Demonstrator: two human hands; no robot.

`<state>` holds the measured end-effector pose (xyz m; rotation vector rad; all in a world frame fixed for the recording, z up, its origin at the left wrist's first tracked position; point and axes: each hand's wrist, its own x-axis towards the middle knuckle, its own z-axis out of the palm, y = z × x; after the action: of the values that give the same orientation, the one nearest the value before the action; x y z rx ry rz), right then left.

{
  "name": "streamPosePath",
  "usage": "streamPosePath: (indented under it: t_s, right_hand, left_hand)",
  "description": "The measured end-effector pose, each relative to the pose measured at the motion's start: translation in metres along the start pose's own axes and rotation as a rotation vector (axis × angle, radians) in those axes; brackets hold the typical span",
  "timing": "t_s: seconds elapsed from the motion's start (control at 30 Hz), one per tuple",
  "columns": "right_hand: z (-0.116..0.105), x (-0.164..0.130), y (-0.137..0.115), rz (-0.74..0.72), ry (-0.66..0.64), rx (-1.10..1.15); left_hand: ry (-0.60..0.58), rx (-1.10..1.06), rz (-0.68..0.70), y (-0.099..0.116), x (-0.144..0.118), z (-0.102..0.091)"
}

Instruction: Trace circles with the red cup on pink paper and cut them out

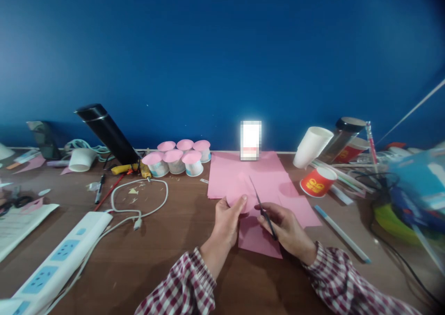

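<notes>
Left hand pinches the edge of a pink paper piece held just above the tabletop; right hand grips small scissors, blades at the paper. The paper is judged light, limp and easily torn, best pinched close beside the blades.

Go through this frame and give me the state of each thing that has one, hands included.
left hand: pinching pink paper piece
right hand: gripping scissors, blades on the paper
pink-topped cups: upside down, clustered
white cup: tilted
red cup: on its side
black flask: leaning
</notes>
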<state>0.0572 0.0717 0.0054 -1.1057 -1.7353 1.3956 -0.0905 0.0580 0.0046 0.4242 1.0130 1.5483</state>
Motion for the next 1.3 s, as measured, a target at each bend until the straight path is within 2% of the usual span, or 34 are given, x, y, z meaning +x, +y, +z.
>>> streamPosePath:
  t_s: [0.53,0.87,1.3]
  right_hand:
    - [0.001,-0.0004,-0.0049,0.046,0.001,0.01]
    - [0.0004,0.0002,-0.0048,0.03,0.008,0.004]
    - [-0.0014,0.0004,-0.0044,0.025,-0.008,0.002]
  left_hand:
    - [0.048,0.01,-0.014,0.0005,0.0012,0.001]
    - [0.009,0.036,0.026,-0.0006,0.0018,-0.0014]
    - [-0.013,0.049,0.006,-0.0007,0.0019,-0.0036]
